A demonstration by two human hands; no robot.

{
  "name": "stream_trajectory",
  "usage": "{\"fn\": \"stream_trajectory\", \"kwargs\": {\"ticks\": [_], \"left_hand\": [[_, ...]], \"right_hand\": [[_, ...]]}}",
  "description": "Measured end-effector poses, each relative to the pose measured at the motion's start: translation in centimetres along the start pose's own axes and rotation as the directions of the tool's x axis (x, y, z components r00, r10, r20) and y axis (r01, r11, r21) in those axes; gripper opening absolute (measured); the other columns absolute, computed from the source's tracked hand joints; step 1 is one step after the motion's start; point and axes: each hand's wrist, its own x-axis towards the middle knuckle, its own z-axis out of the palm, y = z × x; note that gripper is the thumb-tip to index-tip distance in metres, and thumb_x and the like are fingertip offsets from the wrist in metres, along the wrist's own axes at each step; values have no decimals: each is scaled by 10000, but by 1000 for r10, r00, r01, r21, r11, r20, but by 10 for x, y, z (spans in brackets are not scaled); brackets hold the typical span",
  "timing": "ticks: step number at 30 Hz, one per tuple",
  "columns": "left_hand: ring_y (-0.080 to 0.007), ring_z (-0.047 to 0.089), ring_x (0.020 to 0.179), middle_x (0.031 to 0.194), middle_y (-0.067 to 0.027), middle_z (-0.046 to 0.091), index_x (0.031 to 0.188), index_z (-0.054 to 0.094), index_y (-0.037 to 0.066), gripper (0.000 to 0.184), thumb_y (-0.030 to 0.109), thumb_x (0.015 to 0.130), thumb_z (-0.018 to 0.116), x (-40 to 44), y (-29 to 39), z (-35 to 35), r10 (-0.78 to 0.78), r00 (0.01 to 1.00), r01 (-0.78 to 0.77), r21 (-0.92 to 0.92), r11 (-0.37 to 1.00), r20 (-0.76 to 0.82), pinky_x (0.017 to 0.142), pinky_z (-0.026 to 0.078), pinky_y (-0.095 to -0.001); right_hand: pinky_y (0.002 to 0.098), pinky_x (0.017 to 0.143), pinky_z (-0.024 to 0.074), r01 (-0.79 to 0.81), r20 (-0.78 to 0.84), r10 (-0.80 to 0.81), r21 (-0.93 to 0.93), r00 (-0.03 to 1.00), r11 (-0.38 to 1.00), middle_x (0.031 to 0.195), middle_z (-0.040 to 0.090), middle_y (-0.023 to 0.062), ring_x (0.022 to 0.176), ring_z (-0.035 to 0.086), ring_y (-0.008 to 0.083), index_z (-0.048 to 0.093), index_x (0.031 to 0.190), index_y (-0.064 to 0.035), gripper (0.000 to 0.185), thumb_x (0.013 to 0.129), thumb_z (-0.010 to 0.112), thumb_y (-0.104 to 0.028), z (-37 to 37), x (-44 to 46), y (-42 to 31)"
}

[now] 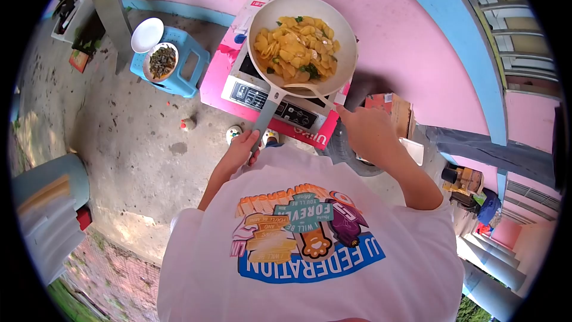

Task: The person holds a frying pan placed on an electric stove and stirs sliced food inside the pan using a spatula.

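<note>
My left hand [243, 146] is wrapped round the grey handle [266, 120] of a cream-coloured frying pan [348, 53]. In the pan lie many thin yellow potato-like slices [295, 50] with bits of green leaf. My right hand [370, 130] grips the end of a pale spatula [316, 89], whose head reaches over the pan's near side into the food. Below the pan is an induction cooker [247, 93] with a black control panel, set on a pink box [214, 83].
Left of the cooker, a blue plastic stool [189, 59] carries a white plate [147, 34] and a bowl of dark green food [162, 62]. A cardboard box [390, 110] stands at the right. A pink wall [381, 30] rises behind; a cord runs up from the cooker.
</note>
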Motion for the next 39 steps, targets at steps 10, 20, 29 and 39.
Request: {"fn": "stream_trajectory", "kwargs": {"ticks": [10,20,29,39], "left_hand": [[-85,433,566,713,1,488,934,508,76,329,388,1007,431,7,-9,-2,21,1000,-21,-59,998,7,506,376,-224],[-92,449,549,685,-4,485,918,504,74,344,399,1004,429,2,-3,-4,22,999,-23,18,1000,25,499,386,-233],[-92,446,546,681,-4,485,927,505,76,334,385,1012,411,2,-2,-2,36,999,-37,25,999,17,502,383,-237],[-90,436,548,669,3,462,963,515,49,340,362,1019,394,-5,5,5,31,999,-31,20,999,-6,497,371,-236]], "right_hand": [[335,516,544,-241,-315,250,69,915,968,693,644,143,623,667,254,547,1183,125,440,792,587,-73,116,105,-103],[474,636,502,-91,-240,109,82,965,992,760,651,142,674,640,315,622,1185,-103,323,889,492,-110,5,46,40],[371,555,532,50,-47,-51,-7,998,999,730,656,120,689,677,256,662,953,19,204,779,592,-61,48,52,-29],[425,642,542,-149,-287,188,154,939,977,743,658,192,777,676,335,648,916,24,179,803,548,-73,30,79,24]]}}
